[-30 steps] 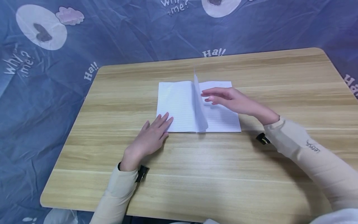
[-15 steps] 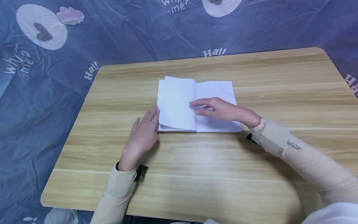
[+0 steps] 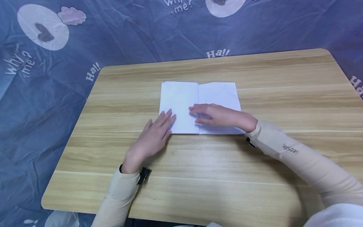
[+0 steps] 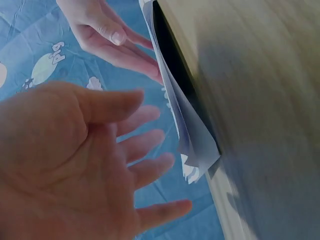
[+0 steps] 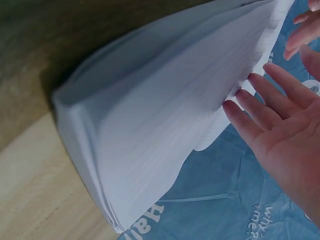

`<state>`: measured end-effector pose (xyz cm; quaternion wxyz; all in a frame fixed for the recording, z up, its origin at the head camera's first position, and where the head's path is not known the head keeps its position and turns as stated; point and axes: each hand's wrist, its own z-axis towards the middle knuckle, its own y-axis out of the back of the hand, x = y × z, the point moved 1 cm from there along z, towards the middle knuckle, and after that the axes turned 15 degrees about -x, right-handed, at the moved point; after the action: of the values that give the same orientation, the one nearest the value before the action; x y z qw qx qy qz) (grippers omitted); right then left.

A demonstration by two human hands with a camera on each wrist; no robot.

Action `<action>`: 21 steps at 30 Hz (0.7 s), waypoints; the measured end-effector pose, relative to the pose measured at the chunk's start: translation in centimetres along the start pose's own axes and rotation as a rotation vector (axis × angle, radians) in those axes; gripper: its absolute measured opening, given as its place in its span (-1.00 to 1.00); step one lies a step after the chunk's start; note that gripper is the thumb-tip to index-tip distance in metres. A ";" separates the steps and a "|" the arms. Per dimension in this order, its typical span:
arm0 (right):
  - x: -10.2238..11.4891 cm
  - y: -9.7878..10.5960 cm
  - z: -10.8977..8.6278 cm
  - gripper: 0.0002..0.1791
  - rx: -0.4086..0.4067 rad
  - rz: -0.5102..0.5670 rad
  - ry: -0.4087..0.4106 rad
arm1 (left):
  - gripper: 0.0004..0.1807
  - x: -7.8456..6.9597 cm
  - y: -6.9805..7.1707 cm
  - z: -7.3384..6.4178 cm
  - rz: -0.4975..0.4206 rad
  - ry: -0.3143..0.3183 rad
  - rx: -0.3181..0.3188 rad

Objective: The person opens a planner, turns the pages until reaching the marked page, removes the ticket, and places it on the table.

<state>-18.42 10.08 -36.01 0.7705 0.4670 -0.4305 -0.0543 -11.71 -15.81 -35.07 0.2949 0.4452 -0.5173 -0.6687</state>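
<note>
Notebook [image 3: 194,95] of ruled paper, lying open on a wood-grain table [image 3: 198,170].
Over the near outer corner of the left page, left hand [image 3: 150,140] with fingers spread, gripping nothing; across the center fold, right hand [image 3: 215,115] with fingers loosely extended, likewise without a grip.

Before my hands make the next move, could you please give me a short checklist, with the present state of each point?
1. Notebook open, wholly on the table: ok.
2. No page standing upright: ok.
3. Sheets lying tight together: not ok; edges gape in both wrist views.
4. Left hand holding nothing: ok; it is at the near left corner.
5. Right hand clear of the fold: not ok; it covers part of it in the head view.
6. Left hand pressing the paper: cannot tell.
</note>
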 end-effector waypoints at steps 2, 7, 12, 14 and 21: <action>-0.1 -0.1 0.0 -0.50 0.004 -0.009 0.001 | -0.41 -0.1 -0.1 -0.1 -0.012 -0.008 0.028; -0.4 0.0 -0.1 -0.50 -0.001 -0.029 0.001 | -0.40 0.0 -0.3 -0.3 -0.020 0.011 0.071; -0.8 0.5 0.2 -0.46 -0.024 -0.037 -0.035 | -0.40 0.1 -0.4 -0.3 -0.029 0.023 0.091; -1.1 0.8 0.5 -0.43 -0.034 -0.045 -0.054 | -0.40 0.1 -0.4 -0.3 -0.032 0.028 0.099; -2.7 2.2 1.6 -0.43 -0.066 -0.152 -0.132 | -0.39 0.1 -0.5 -0.3 -0.033 0.034 0.118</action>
<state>-21.93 11.53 -35.73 0.7492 0.4681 -0.4414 -0.1574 -11.47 -15.86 -35.59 0.2658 0.4815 -0.5435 -0.6341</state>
